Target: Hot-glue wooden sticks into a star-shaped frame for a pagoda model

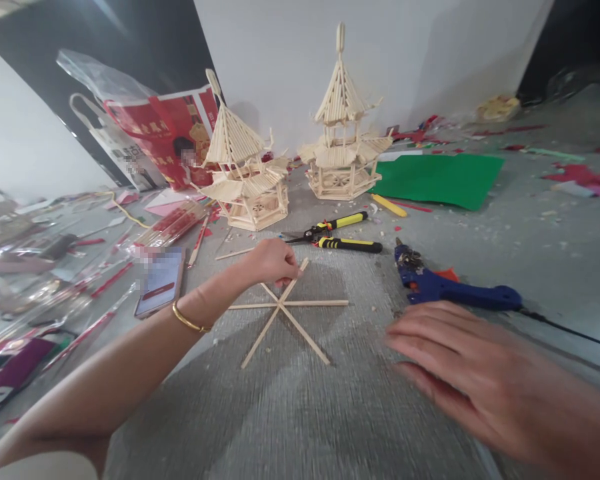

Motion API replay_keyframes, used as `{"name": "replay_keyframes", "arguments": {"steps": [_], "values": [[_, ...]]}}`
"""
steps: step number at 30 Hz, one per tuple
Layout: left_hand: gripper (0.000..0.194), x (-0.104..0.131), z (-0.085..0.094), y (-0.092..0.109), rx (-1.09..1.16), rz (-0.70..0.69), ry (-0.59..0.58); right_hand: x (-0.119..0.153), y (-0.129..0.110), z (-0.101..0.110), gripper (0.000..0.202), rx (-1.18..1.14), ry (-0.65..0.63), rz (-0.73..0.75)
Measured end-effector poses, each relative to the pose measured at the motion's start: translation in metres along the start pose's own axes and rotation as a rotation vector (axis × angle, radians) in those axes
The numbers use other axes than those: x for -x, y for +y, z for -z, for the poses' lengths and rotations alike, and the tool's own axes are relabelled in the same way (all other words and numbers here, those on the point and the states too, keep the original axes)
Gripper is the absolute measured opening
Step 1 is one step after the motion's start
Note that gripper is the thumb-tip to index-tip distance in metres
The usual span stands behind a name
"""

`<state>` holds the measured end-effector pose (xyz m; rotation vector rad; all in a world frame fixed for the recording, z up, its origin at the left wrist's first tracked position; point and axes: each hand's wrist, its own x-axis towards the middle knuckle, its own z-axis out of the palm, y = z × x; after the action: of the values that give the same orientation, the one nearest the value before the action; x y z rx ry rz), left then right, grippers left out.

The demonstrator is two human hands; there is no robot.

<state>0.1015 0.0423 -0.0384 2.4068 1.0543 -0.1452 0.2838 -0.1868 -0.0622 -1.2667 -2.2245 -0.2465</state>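
Stick star [283, 305] flat (spokes radiating)

This is a hobby craft space, set up on a grey counter [330, 413] against a white wall. Two finished stick pagodas [341, 127] stand at the back, with a blue glue gun [450, 287], yellow-handled snips [335, 235], a green paper sheet [440, 179], loose wooden sticks [285, 308] and red paper scraps [585, 177] scattered around them.
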Motion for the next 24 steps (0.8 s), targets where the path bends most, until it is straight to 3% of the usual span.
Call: {"name": "replay_keyframes", "arguments": {"steps": [12,16,21,24], "values": [[0.02,0.002,0.0,0.002,0.016,-0.014,0.02,0.001,0.002,-0.001,0.024,0.025,0.048,0.047],[0.017,0.01,0.012,0.005,0.008,-0.063,0.043,0.004,0.004,-0.005,0.022,0.017,0.058,0.045],[0.011,0.036,0.039,-0.001,-0.456,-0.361,0.075,0.013,0.006,-0.011,0.02,0.055,0.047,0.024],[0.016,0.049,0.046,-0.012,-0.702,-0.438,0.099,0.019,0.008,-0.017,0.021,0.076,0.024,0.0]]}}
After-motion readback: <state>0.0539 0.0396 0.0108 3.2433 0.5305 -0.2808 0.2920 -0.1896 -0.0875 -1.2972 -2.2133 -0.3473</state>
